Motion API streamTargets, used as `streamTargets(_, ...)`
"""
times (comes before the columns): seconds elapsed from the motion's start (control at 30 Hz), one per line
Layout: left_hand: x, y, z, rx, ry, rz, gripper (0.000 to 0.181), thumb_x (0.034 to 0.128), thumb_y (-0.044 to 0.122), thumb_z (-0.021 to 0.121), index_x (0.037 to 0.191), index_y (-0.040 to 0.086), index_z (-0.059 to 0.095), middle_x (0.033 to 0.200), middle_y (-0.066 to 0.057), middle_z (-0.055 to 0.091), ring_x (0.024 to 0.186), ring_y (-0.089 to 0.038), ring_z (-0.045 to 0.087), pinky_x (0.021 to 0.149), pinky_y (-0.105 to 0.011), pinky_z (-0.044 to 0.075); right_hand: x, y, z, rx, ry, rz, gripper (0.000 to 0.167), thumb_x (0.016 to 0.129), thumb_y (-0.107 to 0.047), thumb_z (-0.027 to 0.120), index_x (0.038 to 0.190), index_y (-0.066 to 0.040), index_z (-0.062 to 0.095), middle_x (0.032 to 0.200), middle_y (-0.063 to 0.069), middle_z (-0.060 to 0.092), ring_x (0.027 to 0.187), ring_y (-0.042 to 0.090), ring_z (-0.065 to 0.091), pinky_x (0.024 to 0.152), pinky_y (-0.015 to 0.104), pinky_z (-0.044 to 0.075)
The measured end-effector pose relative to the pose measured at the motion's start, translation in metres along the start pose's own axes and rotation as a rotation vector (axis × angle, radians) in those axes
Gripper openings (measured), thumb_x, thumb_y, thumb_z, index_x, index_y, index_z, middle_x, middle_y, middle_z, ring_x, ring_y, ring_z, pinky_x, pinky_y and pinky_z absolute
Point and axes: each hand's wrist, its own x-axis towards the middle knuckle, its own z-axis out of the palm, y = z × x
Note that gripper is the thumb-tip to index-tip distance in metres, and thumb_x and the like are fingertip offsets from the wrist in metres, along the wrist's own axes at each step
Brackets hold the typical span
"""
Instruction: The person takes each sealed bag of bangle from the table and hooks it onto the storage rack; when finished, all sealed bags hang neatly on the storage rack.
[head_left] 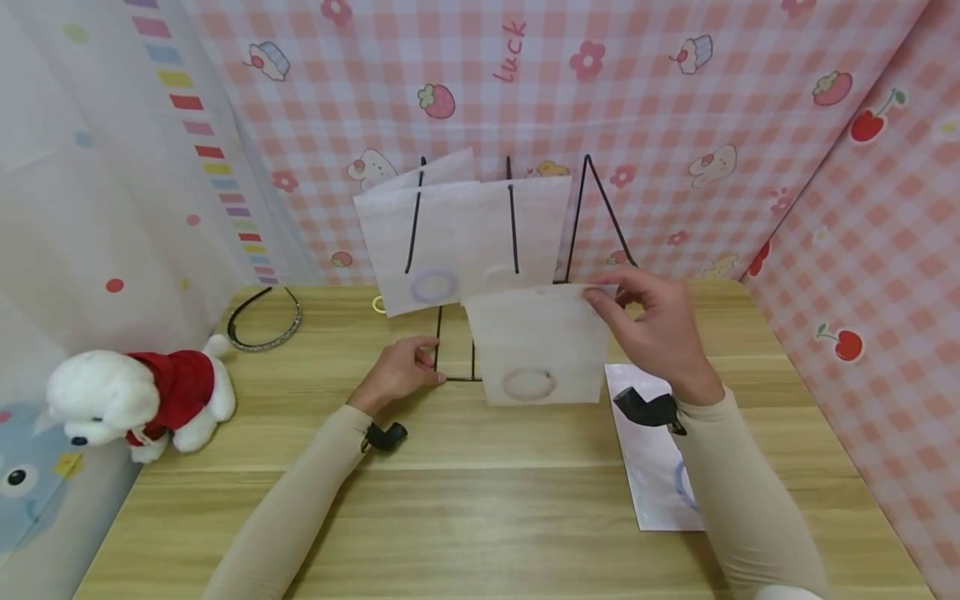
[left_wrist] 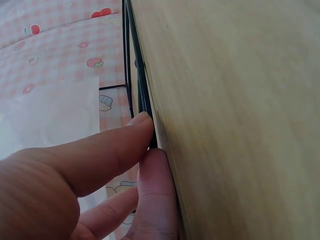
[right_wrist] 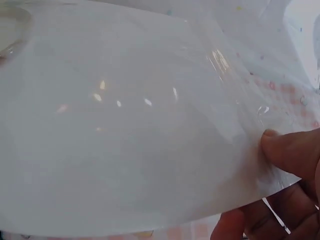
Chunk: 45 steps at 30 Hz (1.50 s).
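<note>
My right hand [head_left: 652,329] pinches the upper right corner of a white plastic pouch [head_left: 540,342] between thumb and fingers. A ring-shaped bangle [head_left: 528,384] shows through its lower part. The pouch hangs in front of a black wire display rack [head_left: 514,229]. At the rack's front left base corner, my left hand [head_left: 396,373] pinches the thin wire [left_wrist: 145,100], as the left wrist view shows. Two more white pouches hang at the rack's left and middle hooks, the left one [head_left: 405,242] with a purplish ring inside. Shiny clear film edges the held pouch [right_wrist: 125,150] in the right wrist view.
Under my right forearm another white pouch [head_left: 645,467] lies on the wooden table [head_left: 480,517], a blue ring in it. At the left are a white plush dog [head_left: 183,387] in red and a glittery headband [head_left: 273,343]. A small yellow ring [head_left: 377,305] lies behind my left hand.
</note>
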Motion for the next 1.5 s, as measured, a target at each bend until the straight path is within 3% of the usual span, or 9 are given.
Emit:
streamTargets(0.27, 0.000, -0.002, 0.000, -0.005, 0.009, 0.010, 0.067, 0.0883, 0.020, 0.085, 0.149, 0.007, 0.060, 0.106, -0.008, 0.073, 0.095, -0.020, 0.066, 0.087, -0.035, 0.052, 0.011, -0.011, 0.021, 0.047, 0.052, 0.030, 0.015, 0.091, 0.001, 0.080, 0.106, -0.001, 0.080, 0.092, 0.012, 0.079, 0.071, 0.003, 0.061, 0.069, 0.014, 0.052)
streamTargets(0.53, -0.001, -0.004, 0.000, -0.025, 0.008, 0.017, 0.066, 0.0885, 0.020, 0.085, 0.148, 0.007, 0.060, 0.108, -0.009, 0.072, 0.096, -0.021, 0.066, 0.087, -0.035, 0.052, 0.018, -0.006, 0.034, 0.004, 0.080, 0.091, 0.011, 0.094, -0.004, 0.079, 0.105, 0.000, 0.080, 0.096, 0.014, 0.079, 0.072, 0.004, 0.061, 0.068, 0.013, 0.050)
streamTargets(0.93, -0.001, -0.002, 0.001, -0.031, 0.014, 0.011, 0.066, 0.0879, 0.019, 0.086, 0.148, 0.007, 0.061, 0.107, -0.009, 0.073, 0.095, -0.020, 0.066, 0.086, -0.033, 0.051, 0.022, -0.002, 0.049, -0.009, 0.161, 0.072, 0.012, 0.099, -0.009, 0.075, 0.106, 0.001, 0.077, 0.093, 0.013, 0.078, 0.069, 0.012, 0.060, 0.060, 0.016, 0.045)
streamTargets(1.27, 0.001, -0.001, 0.001, -0.021, 0.009, 0.003, 0.067, 0.0888, 0.021, 0.085, 0.149, 0.007, 0.060, 0.110, -0.010, 0.072, 0.097, -0.022, 0.066, 0.087, -0.035, 0.052, 0.031, 0.012, 0.064, 0.015, 0.212, 0.125, 0.016, 0.103, -0.013, 0.069, 0.109, 0.002, 0.073, 0.085, 0.016, 0.073, 0.060, 0.014, 0.053, 0.053, 0.019, 0.040)
streamTargets(1.5, -0.002, 0.000, 0.000, -0.049, 0.007, -0.009, 0.068, 0.0874, 0.020, 0.086, 0.149, 0.008, 0.060, 0.110, -0.012, 0.073, 0.098, -0.024, 0.066, 0.088, -0.037, 0.053, 0.043, 0.029, 0.074, 0.037, 0.241, 0.164, 0.022, 0.105, -0.019, 0.067, 0.114, 0.001, 0.072, 0.096, 0.016, 0.074, 0.072, 0.013, 0.058, 0.058, 0.019, 0.043)
